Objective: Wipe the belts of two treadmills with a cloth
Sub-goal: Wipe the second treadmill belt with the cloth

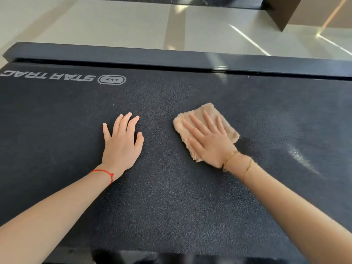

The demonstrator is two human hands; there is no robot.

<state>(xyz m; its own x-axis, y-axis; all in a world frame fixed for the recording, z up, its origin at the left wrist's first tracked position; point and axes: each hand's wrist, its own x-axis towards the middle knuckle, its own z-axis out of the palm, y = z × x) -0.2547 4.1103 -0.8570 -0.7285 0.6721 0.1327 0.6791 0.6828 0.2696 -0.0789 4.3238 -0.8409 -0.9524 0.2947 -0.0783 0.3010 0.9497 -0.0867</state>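
Beneath us lay the dark textured treadmill belt point(171, 206). Our left hand point(122, 141) rested on it, fingers flat. Our right hand point(207, 141) pressed the beige fluffy cloth point(205, 111) open-fingered; wiping looked midway, second treadmill unseen.

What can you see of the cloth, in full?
The cloth is beige and fluffy, like plush microfibre, folded into a rough rectangle with frayed, shaggy edges. It lies flat on the dark textured treadmill belt, right of centre and skewed to the belt's edges. The right hand presses on it with straight, spread fingers, covering its middle. The left hand rests flat on the belt, apart from it.
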